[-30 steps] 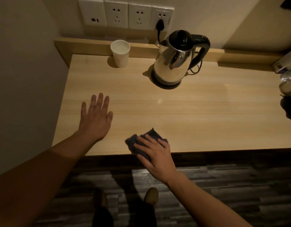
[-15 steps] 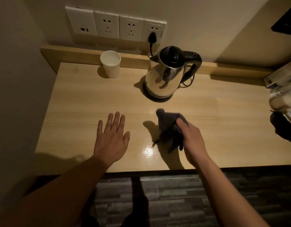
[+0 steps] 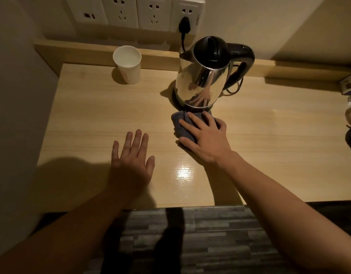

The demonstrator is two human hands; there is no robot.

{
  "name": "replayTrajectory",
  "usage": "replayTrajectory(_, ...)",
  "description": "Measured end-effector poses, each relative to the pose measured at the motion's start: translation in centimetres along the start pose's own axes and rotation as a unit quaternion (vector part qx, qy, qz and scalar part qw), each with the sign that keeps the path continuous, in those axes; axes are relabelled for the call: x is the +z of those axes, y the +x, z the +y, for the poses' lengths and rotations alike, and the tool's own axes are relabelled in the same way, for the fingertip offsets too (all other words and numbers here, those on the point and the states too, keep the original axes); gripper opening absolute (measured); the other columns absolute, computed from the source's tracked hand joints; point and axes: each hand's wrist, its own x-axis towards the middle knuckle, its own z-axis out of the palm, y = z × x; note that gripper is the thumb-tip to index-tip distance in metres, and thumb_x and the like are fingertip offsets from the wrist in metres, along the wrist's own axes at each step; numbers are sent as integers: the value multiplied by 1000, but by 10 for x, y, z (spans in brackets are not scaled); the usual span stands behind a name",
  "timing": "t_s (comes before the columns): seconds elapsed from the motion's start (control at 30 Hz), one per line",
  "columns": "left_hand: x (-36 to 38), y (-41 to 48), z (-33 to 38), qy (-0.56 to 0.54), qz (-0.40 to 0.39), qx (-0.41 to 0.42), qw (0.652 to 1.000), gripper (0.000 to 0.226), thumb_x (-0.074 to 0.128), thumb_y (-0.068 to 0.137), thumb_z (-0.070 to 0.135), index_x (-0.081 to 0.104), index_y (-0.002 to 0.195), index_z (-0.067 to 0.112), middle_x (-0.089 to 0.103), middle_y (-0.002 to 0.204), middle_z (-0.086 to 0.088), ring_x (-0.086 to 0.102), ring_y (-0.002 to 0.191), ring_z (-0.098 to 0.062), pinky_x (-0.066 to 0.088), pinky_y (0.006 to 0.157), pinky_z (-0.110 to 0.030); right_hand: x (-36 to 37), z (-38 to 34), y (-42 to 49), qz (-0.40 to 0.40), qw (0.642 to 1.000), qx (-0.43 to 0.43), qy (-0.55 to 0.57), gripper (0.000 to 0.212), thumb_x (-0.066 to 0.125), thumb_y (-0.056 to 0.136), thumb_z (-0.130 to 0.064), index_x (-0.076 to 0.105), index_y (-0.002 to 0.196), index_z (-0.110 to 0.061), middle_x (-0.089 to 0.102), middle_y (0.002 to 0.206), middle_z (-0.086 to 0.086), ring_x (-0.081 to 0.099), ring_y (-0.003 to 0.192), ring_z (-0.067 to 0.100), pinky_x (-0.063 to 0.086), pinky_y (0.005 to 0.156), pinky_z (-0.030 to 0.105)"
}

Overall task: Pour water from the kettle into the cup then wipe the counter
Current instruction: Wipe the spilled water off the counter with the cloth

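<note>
A steel kettle [image 3: 202, 82] with a black lid and handle stands on its base at the back of the wooden counter [image 3: 269, 139]. A white paper cup [image 3: 129, 65] stands upright to its left, against the back ledge. My right hand [image 3: 205, 138] presses a dark grey cloth [image 3: 182, 123] flat on the counter, right in front of the kettle's base. My left hand [image 3: 131, 159] lies flat on the counter, fingers spread, holding nothing, left of the cloth.
A row of wall sockets [image 3: 135, 12] sits above the ledge, with the kettle's plug [image 3: 184, 26] in the rightmost one. A box [image 3: 348, 85] and other items crowd the counter's right edge. A wall bounds the left side. Dark plank floor lies below the front edge.
My right hand carried the cloth from the counter's front edge, lifted it, and now presses it down near the kettle's base. The view has moved closer to the counter.
</note>
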Motion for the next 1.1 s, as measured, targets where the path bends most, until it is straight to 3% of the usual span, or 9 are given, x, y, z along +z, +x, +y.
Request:
replayTrajectory(0.13,2,0,0,0,-16,-6,1000,69,26,106,50,13,165,18,13,172,-8,10,160,-27,12,127,-59,13,-6,-8,-3,999,23,31,69,16,97,-79,18,160,-53,16,174,-12,-1,161,32,0,124,65)
replayTrajectory(0.33,5,7,0,-14,-69,-42,997,70,6,102,57,-8,163,26,-9,172,2,-9,160,-21,-1,128,-55,29,-24,-39,14,998,35,55,64,20,98,-76,20,158,-54,23,173,-11,4,161,26,-3,124,62)
replayTrajectory(0.77,-8,3,3,-17,-91,-45,995,69,11,105,53,-3,165,23,-4,174,-2,-7,160,-22,1,128,-55,60,-62,-151,25,997,20,67,60,33,100,-71,28,158,-53,28,171,-11,10,161,18,3,125,56)
replayTrajectory(0.9,-14,4,4,-34,-109,-48,992,69,14,105,52,-3,165,24,-6,174,-1,-10,160,-22,-2,128,-54,62,-67,-184,47,994,10,95,54,38,104,-60,40,156,-46,36,167,-12,18,159,11,9,123,50)
replayTrajectory(1.03,-20,4,19,-58,-85,-63,993,70,18,104,52,1,165,23,-4,175,0,-9,160,-20,-3,128,-53,46,-69,-203,9,967,51,249,46,41,103,-56,58,143,-41,52,155,-19,30,151,-3,10,123,40)
replayTrajectory(1.1,-20,9,38,-78,-67,-59,993,70,20,103,52,3,165,24,-3,175,1,-8,160,-19,-4,128,-51,25,-66,-206,-32,900,103,423,46,40,99,-61,70,126,-39,72,127,-16,55,126,-6,32,114,32)
